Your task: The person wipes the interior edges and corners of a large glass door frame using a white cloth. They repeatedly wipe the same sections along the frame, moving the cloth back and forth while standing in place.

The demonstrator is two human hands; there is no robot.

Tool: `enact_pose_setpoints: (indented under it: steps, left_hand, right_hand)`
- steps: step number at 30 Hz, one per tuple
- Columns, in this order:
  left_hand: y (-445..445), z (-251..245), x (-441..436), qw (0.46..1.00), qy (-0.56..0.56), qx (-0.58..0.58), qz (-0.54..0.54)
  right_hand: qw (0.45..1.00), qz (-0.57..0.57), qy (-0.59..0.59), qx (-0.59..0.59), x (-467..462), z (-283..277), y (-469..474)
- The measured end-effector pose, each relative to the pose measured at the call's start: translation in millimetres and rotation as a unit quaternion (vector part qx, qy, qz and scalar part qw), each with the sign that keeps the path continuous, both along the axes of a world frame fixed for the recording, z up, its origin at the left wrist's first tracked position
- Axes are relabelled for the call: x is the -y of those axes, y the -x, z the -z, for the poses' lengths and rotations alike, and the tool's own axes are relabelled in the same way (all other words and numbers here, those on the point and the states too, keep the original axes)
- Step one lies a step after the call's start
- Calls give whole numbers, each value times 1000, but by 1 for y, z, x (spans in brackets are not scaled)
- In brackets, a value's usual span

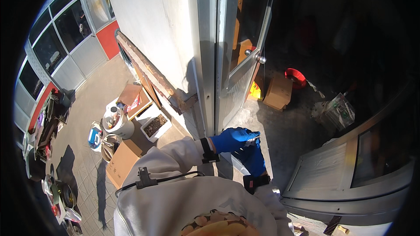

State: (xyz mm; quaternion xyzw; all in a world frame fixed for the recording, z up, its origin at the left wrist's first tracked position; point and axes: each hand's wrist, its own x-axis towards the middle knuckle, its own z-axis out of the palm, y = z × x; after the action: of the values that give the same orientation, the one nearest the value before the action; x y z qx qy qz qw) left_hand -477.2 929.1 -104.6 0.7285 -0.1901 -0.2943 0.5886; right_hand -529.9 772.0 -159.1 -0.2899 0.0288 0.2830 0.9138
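Both my hands wear blue gloves and meet in front of my body, by the door frame. My left hand (233,139) reaches in from the left with its fingertips pinched on a small crumpled white item (252,142). My right hand (252,160), partly in shadow, is just below it, its fingers against the same item. What the item is cannot be made out. A black band circles each wrist. The metal door frame (207,98) rises just beyond my left hand, and the opened glazed door leaf (241,88) stands past my hands.
Inside the dark doorway are a cardboard box (279,92), a red basin (296,78) and a wire basket (340,111). Another door leaf (323,170) stands at right. Outside at left are a white bucket (123,127), a soil-filled white box (161,131) and a cardboard carton (124,162).
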Motion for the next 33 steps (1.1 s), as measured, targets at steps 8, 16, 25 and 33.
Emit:
enact_pose_setpoints:
  steps: [8, 16, 25, 33]
  left_hand:
    - [-81, -225, -103, 543, -297, 769, -158]
    - [-104, -373, -128, 261, -567, 757, -193]
    - [-104, -300, -142, 358, -587, 724, -60]
    - [-133, -499, -138, 183, -556, 764, -272]
  right_hand:
    - [982, -113, 95, 118, -8, -21, -18]
    - [986, -72, 127, 74, 34, 12, -6]
    - [988, -36, 152, 3, 94, 63, 39]
    - [985, 28, 166, -36, 114, 96, 56]
